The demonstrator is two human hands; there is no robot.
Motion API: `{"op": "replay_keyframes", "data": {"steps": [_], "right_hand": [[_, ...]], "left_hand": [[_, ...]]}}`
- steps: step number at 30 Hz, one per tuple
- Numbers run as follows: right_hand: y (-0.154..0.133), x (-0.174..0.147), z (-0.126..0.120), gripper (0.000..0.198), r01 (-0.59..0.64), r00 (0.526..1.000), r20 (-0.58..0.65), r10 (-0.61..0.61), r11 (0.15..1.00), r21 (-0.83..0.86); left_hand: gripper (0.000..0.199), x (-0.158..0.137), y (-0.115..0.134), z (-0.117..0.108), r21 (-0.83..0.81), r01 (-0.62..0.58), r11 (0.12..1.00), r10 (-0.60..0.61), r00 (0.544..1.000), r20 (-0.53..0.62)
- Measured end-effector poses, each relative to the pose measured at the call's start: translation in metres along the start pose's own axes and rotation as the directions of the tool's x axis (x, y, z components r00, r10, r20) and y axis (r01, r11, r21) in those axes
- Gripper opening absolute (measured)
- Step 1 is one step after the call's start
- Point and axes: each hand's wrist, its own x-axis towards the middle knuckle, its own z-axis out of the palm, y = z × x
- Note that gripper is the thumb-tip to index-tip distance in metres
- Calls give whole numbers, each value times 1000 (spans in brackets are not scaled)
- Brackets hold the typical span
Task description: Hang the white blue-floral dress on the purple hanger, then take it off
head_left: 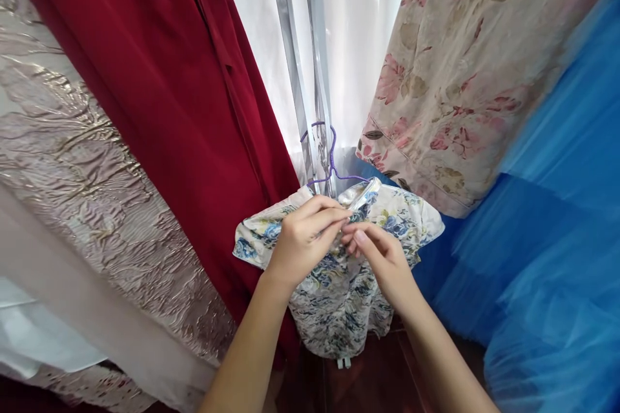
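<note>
One left hand [310, 232] and one right hand [380, 255], fingers drawn narrow, nearly met before the floral blouse [334, 329] on its purple hanger [332, 164]; any grip was unclear. Light touch probably suited it best.

Left hand [306, 230] beside right hand [386, 255]

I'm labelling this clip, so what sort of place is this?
Probably somewhere clothes are kept, perhaps a shop or wardrobe: there's a blue-flowered top on a purple hanger, with red cloth and blue tulle close around it.
</note>
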Motion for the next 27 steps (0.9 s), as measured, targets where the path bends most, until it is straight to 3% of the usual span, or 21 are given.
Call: {"op": "replay_keyframes", "data": {"steps": [4, 11, 16, 18, 22, 27], "right_hand": [[-10, 20, 15, 26, 94, 995, -42, -92, 995, 36], [-8, 16, 18, 24, 34, 995, -97, -31, 999, 25], [2, 24, 20, 23, -47, 986, -161, 50, 999, 26], [9, 22, 19, 22, -108, 986, -132, 106, 994, -8], [20, 2, 10, 23, -211, 976, -67, 206, 974, -87], [21, -34, 4, 25, -293, 956, 7, 294, 952, -85]], "left_hand": [[28, -2, 1, -3, 5, 2, 1000, -2, 1000, 16], [20, -6, 3, -2, 81, 18, 997, -19, 1000, 17], [25, 2, 9, 5, 38, -13, 999, 18, 989, -146], [23, 9, 11, -1, 34, 12, 999, -2, 962, -272], [16, 19, -5, -32, 13, 103, 995, -82, 851, -519], [18, -13, -66, -79, -171, 290, 942, -336, 779, -529]]}}
